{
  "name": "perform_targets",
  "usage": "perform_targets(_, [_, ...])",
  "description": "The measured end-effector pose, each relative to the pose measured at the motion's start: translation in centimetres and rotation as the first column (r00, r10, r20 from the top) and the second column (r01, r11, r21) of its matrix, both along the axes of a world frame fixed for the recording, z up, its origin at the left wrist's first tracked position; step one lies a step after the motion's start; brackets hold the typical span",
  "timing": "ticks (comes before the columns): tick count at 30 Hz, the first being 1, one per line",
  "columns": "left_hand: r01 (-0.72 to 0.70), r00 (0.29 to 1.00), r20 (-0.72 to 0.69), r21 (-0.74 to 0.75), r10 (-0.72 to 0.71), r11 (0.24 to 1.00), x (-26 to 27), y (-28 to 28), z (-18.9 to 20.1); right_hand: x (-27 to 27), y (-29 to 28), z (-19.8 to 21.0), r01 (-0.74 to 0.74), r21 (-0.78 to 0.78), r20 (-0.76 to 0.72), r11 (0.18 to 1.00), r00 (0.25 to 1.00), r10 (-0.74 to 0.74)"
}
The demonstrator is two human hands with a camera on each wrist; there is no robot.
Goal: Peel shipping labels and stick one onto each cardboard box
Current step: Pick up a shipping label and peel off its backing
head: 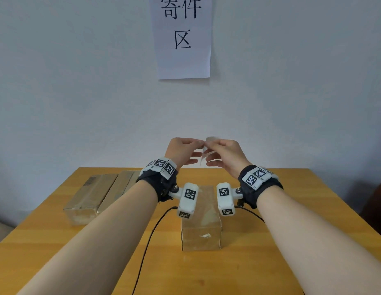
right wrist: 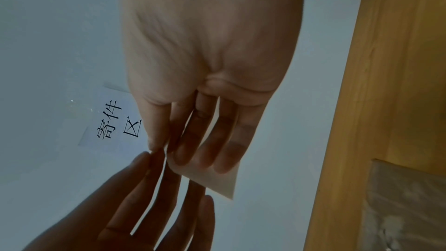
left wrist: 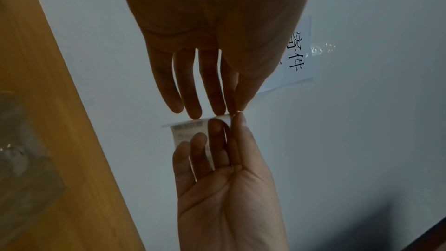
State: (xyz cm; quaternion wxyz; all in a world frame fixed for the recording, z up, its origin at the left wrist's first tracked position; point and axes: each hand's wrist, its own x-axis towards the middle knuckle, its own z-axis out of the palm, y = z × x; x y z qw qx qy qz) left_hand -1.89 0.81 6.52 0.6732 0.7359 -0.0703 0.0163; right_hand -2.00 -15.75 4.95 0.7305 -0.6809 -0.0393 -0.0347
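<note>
your left hand [head: 183,151] and right hand [head: 224,153] pinch one shipping label [left wrist: 190,133] between thumb and forefinger (other fingers loosely straight), above the cardboard box [head: 201,235] mid-bench [head: 270,241].

Black wristbands [head: 161,184], white tagged cameras [head: 188,200]

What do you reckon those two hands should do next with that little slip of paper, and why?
Probably pull the hands apart to finish peeling: the left hand and right hand both pinch the label at its top edge, above the cardboard box, whose top shows no label yet.
</note>
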Motion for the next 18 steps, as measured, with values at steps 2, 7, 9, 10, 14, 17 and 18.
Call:
perform_targets(2, [0.005,1.000,-0.002,-0.016,-0.005,1.000,-0.02,-0.03,0.07,-0.11,-0.20,0.13,-0.032,0.015,0.002,0.999,0.999,0.032])
perform_targets(7, [-0.003,1.000,0.001,-0.037,0.003,0.999,0.00,-0.03,0.19,-0.26,-0.33,0.34,-0.074,0.008,0.025,0.997,0.997,0.074])
perform_targets(9, [-0.001,1.000,0.001,-0.043,0.001,0.999,-0.01,-0.03,0.24,-0.28,-0.27,0.39,-0.068,0.013,0.028,0.998,0.997,0.067])
perform_targets(10, [0.000,1.000,0.000,-0.046,0.000,0.999,0.00,-0.02,0.24,-0.26,-0.23,0.40,-0.064,0.013,0.028,0.998,0.998,0.064])
perform_targets(14, [0.004,1.000,0.006,-0.049,-0.003,0.999,0.03,0.15,0.20,-0.27,-0.07,0.50,-0.065,0.000,0.032,0.998,0.997,0.065])
perform_targets(17, [0.001,1.000,0.011,-0.049,-0.001,0.999,0.04,0.24,0.22,-0.37,-0.08,0.60,-0.081,-0.007,0.037,0.997,0.996,0.081])
perform_targets(18, [0.000,1.000,0.011,-0.051,0.000,0.999,0.04,0.27,0.23,-0.40,-0.09,0.62,-0.085,-0.012,0.039,0.996,0.996,0.085])
